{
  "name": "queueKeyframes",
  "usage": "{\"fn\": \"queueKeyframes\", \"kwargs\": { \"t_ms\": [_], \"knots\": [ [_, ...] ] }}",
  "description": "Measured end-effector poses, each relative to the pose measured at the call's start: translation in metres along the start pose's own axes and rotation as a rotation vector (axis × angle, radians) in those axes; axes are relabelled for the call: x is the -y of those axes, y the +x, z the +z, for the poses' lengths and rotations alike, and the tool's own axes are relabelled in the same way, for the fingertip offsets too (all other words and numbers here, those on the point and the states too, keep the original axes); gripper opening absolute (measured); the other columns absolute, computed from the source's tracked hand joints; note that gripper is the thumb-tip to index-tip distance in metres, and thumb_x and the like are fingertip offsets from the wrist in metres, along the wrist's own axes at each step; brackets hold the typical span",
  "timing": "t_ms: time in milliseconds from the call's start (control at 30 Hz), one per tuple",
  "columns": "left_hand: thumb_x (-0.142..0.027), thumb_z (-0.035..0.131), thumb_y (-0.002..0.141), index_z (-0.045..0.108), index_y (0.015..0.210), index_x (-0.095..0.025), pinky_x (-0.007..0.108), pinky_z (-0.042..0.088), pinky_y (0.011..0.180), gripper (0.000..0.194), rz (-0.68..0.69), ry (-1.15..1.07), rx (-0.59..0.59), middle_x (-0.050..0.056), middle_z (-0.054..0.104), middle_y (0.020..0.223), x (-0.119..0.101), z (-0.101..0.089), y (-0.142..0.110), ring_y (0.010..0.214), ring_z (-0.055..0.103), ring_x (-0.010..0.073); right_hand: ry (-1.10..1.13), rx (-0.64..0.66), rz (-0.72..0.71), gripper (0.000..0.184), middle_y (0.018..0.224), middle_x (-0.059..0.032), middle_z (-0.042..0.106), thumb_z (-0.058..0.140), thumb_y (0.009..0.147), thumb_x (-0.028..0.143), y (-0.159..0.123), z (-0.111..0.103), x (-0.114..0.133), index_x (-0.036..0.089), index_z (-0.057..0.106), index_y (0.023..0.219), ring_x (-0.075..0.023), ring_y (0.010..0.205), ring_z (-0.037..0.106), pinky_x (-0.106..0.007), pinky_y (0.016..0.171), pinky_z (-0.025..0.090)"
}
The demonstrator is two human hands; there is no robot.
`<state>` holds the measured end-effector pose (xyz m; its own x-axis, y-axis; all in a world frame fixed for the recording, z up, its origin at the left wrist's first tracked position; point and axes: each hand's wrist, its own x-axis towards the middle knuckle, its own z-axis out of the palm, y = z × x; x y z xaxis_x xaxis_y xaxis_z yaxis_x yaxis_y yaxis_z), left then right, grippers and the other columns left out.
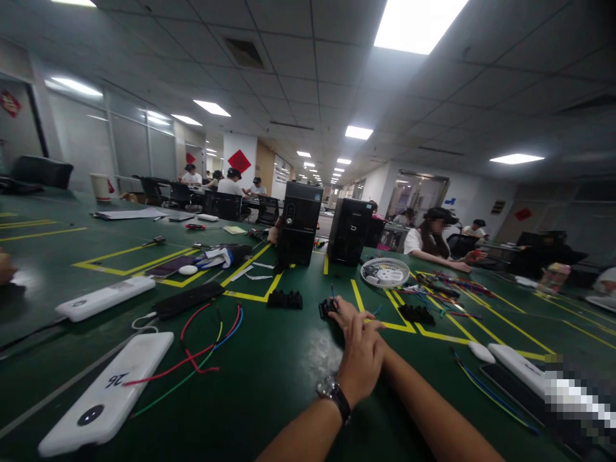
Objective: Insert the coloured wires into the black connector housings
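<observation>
Left hand point(362, 350), fingers bent, overlaps the right hand point(342, 312), which extends forward to a black block point(325, 310) on the desk point(264, 391); neither grip is discernible

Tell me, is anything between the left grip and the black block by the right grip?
Yes, the right grip is. It's at the black block, while the left grip is farther back, overlapping it in this view. I can't see anything between the right grip and the block.

I count three black plastic blocks point(285, 299) and two tall black box-shaped towers point(301, 224). I see one round white plastic basket point(385, 273).
</observation>
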<state>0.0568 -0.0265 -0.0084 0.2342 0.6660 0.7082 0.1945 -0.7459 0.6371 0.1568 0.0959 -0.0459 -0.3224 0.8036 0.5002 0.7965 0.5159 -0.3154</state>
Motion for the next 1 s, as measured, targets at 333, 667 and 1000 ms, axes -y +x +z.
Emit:
{"fn": "queueKeyframes", "kwargs": {
  "t_ms": [333, 667, 1000],
  "knots": [
    [-0.008, 0.043, 0.083, 0.049, 0.115, -0.022, 0.034, 0.036, 0.102, 0.035, -0.016, -0.041, 0.167, 0.006, 0.046, 0.119, 0.006, 0.0, 0.003, 0.115, 0.043, 0.0185, 0.048, -0.022, 0.026, 0.013, 0.088, -0.0043, 0.056, 0.057, 0.084, 0.026, 0.045, 0.048, 0.002, 0.019, 0.051, 0.094, -0.0189, 0.083, 0.054, -0.032, 0.078, 0.042],
    [-0.013, 0.044, 0.085, 0.048, 0.116, -0.023, 0.037, 0.035, 0.1, 0.032, 0.021, 0.034, 0.265, 0.006, 0.049, 0.119, 0.003, 0.0, 0.002, 0.116, 0.043, 0.0197, 0.086, -0.013, -0.024, 0.027, 0.105, -0.0082, 0.057, 0.058, 0.084, 0.025, 0.044, 0.042, 0.009, 0.018, 0.051, 0.11, -0.0204, 0.101, 0.051, -0.034, 0.09, 0.039],
    [-0.014, 0.041, 0.086, 0.046, 0.117, -0.023, 0.039, 0.034, 0.099, 0.032, 0.016, 0.051, 0.297, 0.005, 0.05, 0.122, 0.001, 0.001, 0.001, 0.117, 0.043, 0.02, 0.077, -0.008, -0.015, 0.022, 0.101, -0.0071, 0.057, 0.058, 0.084, 0.024, 0.043, 0.037, 0.016, 0.018, 0.052, 0.104, -0.0195, 0.097, 0.052, -0.031, 0.086, 0.039]
  ]
}}
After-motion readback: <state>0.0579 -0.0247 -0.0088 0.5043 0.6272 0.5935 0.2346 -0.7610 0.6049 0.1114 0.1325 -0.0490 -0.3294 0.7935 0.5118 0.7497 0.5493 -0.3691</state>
